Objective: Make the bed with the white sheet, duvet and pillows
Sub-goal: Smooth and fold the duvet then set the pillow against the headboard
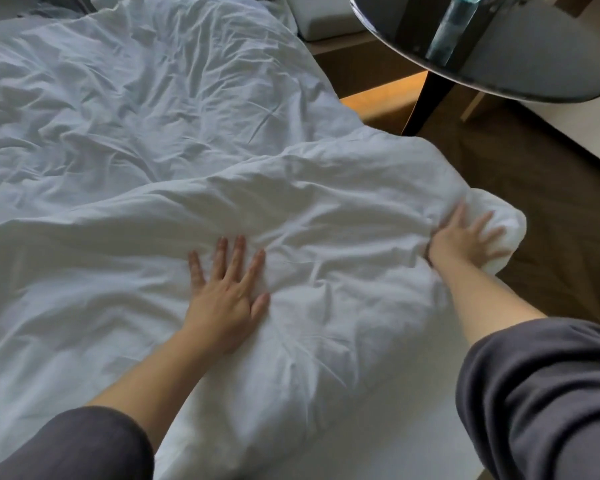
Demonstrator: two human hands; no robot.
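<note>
The white duvet (291,188) is lying across nearly the whole frame, its thin cotton cover creasing into sharp, crumpled wrinkles in the upper left and puffing into soft, thick folds through the middle. Its near right corner is bunching into a rounded, rolled lump that is hanging past the bed's edge at the right of the frame.

The left hand (227,296) is lying flat on the duvet at lower centre, released, with its fingers straight and fanned apart and the palm pressing into the padding. The right hand (465,237) is resting on the bunched corner at right. It is blurring in the picture, but its fingers seem to be spread and straight against the fabric rather than curled round it, and its inner edge is sinking into a fold. Both forearms are showing bare below pushed-up dark grey sleeves (548,403) of a soft knit.

A smooth, flat strip of white sheet (371,448) is showing along the bottom edge, under the duvet.

In the upper right, a round, glossy dark surface (541,60) is standing on a black leg, carrying a clear blue-green bottle (452,32). Below it, brown wood-grain floor (551,202) is running down the right side.
</note>
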